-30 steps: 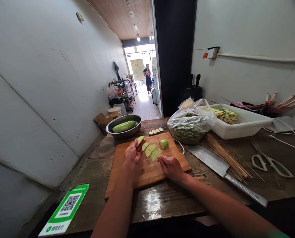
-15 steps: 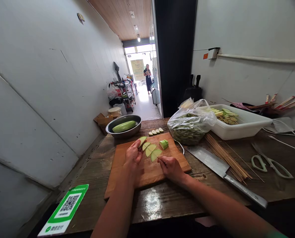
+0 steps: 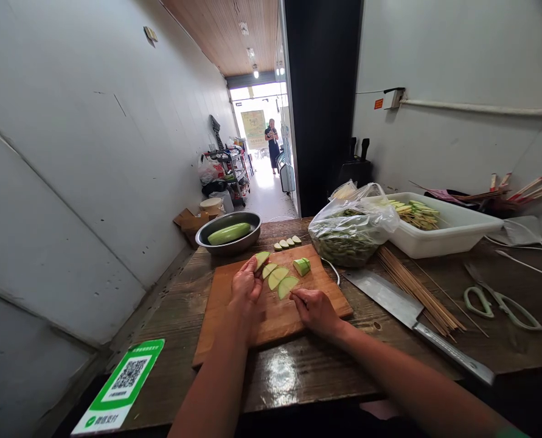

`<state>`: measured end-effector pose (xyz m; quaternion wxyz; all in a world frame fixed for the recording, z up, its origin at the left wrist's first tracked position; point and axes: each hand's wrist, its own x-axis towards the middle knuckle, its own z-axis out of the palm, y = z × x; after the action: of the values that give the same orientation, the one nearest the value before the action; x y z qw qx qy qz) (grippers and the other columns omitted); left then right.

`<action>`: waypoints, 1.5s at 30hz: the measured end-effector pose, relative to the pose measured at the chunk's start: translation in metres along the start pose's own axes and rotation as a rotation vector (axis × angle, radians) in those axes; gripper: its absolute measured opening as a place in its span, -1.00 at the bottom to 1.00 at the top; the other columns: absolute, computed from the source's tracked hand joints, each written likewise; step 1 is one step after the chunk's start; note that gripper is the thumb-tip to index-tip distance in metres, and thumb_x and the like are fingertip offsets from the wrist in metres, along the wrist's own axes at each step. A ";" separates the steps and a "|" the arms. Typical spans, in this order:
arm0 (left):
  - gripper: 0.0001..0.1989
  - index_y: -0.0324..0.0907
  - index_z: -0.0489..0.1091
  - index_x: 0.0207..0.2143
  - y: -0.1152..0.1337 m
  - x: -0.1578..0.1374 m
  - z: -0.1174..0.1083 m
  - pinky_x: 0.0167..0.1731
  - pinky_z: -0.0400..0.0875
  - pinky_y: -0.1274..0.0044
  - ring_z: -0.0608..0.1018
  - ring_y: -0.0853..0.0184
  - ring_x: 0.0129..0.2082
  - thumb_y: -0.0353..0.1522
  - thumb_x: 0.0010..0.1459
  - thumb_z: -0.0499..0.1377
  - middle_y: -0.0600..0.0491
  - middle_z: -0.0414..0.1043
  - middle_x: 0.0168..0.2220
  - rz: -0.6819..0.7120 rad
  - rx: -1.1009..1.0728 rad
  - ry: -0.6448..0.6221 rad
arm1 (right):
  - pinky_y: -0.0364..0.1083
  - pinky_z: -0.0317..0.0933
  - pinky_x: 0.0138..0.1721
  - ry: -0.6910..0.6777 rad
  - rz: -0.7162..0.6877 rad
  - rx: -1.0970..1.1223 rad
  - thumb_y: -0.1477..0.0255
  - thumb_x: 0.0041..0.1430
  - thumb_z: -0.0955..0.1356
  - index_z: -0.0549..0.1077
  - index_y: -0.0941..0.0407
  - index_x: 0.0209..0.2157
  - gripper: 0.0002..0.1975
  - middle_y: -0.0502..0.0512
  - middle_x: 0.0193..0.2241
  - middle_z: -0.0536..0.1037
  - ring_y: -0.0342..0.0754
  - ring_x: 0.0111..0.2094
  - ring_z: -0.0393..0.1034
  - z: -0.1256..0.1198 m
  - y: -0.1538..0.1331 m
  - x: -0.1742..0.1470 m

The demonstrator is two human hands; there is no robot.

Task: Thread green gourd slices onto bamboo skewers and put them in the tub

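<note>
My left hand point(image 3: 247, 281) is closed on a pale green half-round zucchini slice point(image 3: 262, 260), above the left part of the wooden cutting board point(image 3: 225, 310). My right hand point(image 3: 315, 309) is in a pinch at the row's near end, on what looks like a thin bamboo skewer, mostly hidden. Between the hands, several zucchini slices point(image 3: 278, 278) run in a slanting line. A cut chunk of zucchini point(image 3: 302, 266) lies on the board behind my right hand. Just past the board's far edge is a short row of small slices point(image 3: 288, 243).
A metal bowl point(image 3: 202, 237) with a whole zucchini point(image 3: 229, 233) stands behind the board. To the right are a filled plastic bag point(image 3: 343, 237), a cleaver point(image 3: 384, 297), bamboo skewers point(image 3: 419, 292), scissors point(image 3: 503, 304) and a white tub point(image 3: 457, 237). A QR-code sign point(image 3: 120, 386) lies left.
Both hands keep nearly the same pose and hold. The whole view has shifted very slightly; no object has visibly changed place.
</note>
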<state>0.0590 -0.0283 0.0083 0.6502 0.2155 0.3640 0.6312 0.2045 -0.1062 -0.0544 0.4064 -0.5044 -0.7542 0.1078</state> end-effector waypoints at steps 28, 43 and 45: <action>-0.88 -0.30 0.45 -0.41 -0.005 0.001 0.000 -0.43 0.43 0.59 0.49 0.44 -0.52 -0.56 0.02 0.12 -0.01 0.48 -0.44 0.116 0.020 -0.007 | -0.21 0.15 -0.38 -0.025 0.021 0.005 0.48 0.18 0.17 0.45 0.13 -0.41 -0.75 0.09 -0.45 0.55 -0.11 -0.41 0.43 -0.002 0.000 0.000; -0.89 -0.31 0.45 -0.40 -0.008 0.005 -0.002 -0.42 0.43 0.59 0.50 0.43 -0.51 -0.55 0.01 0.14 0.00 0.49 -0.47 0.140 0.026 -0.005 | -0.21 0.14 -0.42 -0.003 0.030 -0.009 0.48 0.15 0.19 0.46 0.12 -0.41 -0.77 0.07 -0.48 0.55 -0.11 -0.43 0.42 -0.004 -0.001 0.000; -0.89 -0.31 0.46 -0.41 -0.009 0.005 -0.002 -0.43 0.42 0.59 0.50 0.43 -0.51 -0.56 0.01 0.13 0.00 0.49 -0.47 0.133 0.029 -0.015 | -0.21 0.15 -0.42 -0.001 0.036 -0.010 0.49 0.15 0.19 0.46 0.12 -0.41 -0.77 0.07 -0.47 0.55 -0.11 -0.43 0.43 -0.003 -0.001 0.000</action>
<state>0.0629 -0.0244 -0.0004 0.6065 0.2532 0.3530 0.6659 0.2061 -0.1079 -0.0517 0.4015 -0.5198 -0.7458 0.1114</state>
